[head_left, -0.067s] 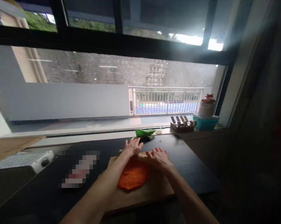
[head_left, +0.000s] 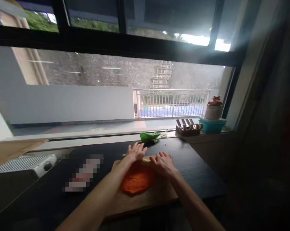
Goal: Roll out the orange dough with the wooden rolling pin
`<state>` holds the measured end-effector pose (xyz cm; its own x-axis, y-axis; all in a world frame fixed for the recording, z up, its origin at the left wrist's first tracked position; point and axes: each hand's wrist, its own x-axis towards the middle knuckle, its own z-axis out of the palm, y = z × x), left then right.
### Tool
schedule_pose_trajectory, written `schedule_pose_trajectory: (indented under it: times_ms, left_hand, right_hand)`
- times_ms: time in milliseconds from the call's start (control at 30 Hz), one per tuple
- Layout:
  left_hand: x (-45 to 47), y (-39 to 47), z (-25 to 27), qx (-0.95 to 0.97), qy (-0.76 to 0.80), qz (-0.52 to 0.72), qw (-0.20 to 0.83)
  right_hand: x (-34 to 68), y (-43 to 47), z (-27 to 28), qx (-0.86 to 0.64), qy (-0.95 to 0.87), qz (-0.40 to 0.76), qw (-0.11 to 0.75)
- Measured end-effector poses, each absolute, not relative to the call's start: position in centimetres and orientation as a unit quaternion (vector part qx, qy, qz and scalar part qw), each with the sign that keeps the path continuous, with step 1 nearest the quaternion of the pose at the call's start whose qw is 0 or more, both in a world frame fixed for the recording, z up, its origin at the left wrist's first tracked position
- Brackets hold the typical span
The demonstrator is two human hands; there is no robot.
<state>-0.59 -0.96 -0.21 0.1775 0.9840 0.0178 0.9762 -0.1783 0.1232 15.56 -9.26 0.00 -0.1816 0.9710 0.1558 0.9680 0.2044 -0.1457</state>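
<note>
On a broad black table [head_left: 198, 170], a rolling-out step seems in hand.
A pale brown rectangular wooden board [head_left: 159, 194] lies there, bearing a flat, roundish sheet of soft-looking orange material [head_left: 137, 181]. The left hand [head_left: 135, 153] and right hand [head_left: 164, 164], apart from each other, rest with fingers extended over a slim pale wooden rolling pin [head_left: 148, 161] at the sheet's far side; the next stroke likely calls for even, level pressure from both.

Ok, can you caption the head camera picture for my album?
Left hand and right hand on a rolling pin, orange sheet on a board.
</note>
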Motion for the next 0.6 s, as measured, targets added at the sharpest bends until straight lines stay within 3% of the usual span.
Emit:
schedule_pose_trajectory:
  times_ms: [333, 600]
  left_hand:
    - [-6.0, -10.3, -2.6, 0.790, 0.598, 0.121, -0.056]
    - [-8.4, -13.5, -3.4, 0.787, 0.560, 0.220, -0.136]
  right_hand:
    - [12.8, -15.9, -2.0, -0.596, -0.783, 0.010, 0.176]
    - [10.8, -7.2, 0.0, -0.610, -0.778, 0.048, 0.141]
